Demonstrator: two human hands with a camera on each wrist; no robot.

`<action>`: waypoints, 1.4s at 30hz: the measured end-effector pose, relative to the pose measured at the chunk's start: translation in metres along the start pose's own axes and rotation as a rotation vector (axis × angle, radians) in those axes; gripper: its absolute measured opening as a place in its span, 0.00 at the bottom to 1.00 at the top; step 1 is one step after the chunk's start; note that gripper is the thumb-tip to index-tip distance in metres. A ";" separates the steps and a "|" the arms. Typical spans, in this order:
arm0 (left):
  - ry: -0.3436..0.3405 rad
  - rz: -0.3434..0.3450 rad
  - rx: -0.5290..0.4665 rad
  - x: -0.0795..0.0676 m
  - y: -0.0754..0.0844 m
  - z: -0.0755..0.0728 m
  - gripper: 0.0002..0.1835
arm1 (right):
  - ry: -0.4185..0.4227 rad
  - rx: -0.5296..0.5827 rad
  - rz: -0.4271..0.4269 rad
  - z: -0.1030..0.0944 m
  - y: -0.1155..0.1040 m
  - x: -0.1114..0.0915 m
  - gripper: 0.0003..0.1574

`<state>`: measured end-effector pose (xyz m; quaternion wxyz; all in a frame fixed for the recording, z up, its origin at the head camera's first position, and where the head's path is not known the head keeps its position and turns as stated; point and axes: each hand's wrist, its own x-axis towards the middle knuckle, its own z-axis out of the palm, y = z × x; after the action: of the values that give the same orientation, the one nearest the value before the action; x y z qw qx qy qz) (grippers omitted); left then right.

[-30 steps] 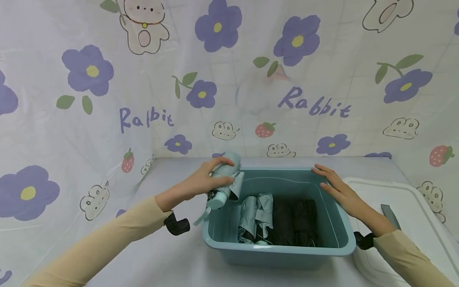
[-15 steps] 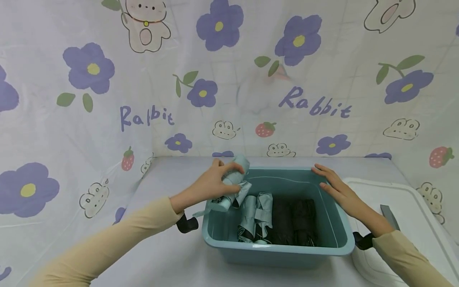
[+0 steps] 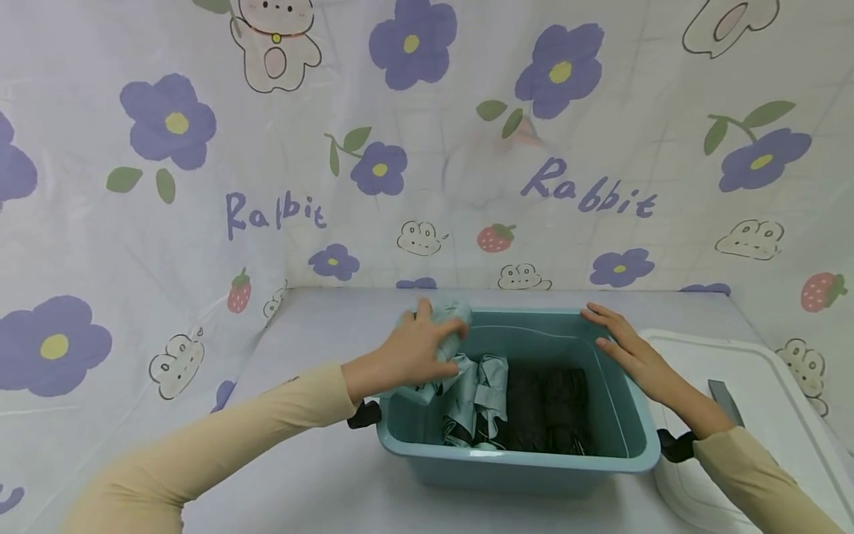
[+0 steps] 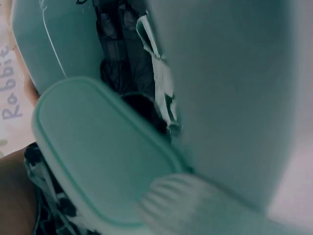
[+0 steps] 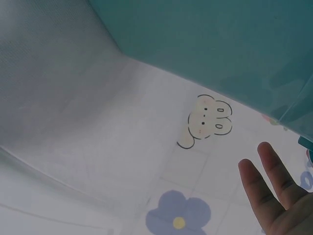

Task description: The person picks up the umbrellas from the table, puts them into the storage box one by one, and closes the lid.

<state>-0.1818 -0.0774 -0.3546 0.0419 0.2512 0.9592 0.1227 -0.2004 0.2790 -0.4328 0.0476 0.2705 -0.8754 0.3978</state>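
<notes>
My left hand (image 3: 410,352) grips a folded light blue umbrella (image 3: 457,311) just inside the left end of a teal plastic bin (image 3: 520,463). Its fingers are slightly blurred. Close up in the left wrist view is the flat oval end of this umbrella (image 4: 98,147), with a strap hanging by it. Two more light blue folded umbrellas (image 3: 492,397) lie side by side in the bin, with black folded umbrellas (image 3: 565,411) to their right. My right hand (image 3: 634,360) rests on the bin's right rim with fingers extended; in the right wrist view two fingers (image 5: 276,178) show.
A white lid (image 3: 754,415) with a grey handle (image 3: 726,400) lies on the table right of the bin, under the right forearm. A patterned curtain (image 3: 427,148) hangs behind and at the sides. The pale table (image 3: 293,475) extends to the left.
My left hand has moved right and slightly down with the light blue umbrella, from the bin's left edge to just inside it. The right hand has stayed on the rim.
</notes>
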 end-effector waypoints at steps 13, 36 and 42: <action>-0.202 0.008 0.189 0.007 0.016 0.008 0.19 | -0.001 0.005 0.005 0.000 -0.003 -0.003 0.30; -0.407 -0.061 0.530 0.022 0.025 0.022 0.22 | -0.012 -0.002 -0.006 0.000 -0.001 -0.001 0.30; -0.445 -0.073 0.571 0.027 0.031 0.026 0.32 | -0.008 0.003 -0.005 -0.001 -0.001 0.001 0.30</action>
<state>-0.1869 -0.0323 -0.3718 0.1821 0.2388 0.9305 -0.2095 -0.2005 0.2788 -0.4317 0.0447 0.2745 -0.8744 0.3977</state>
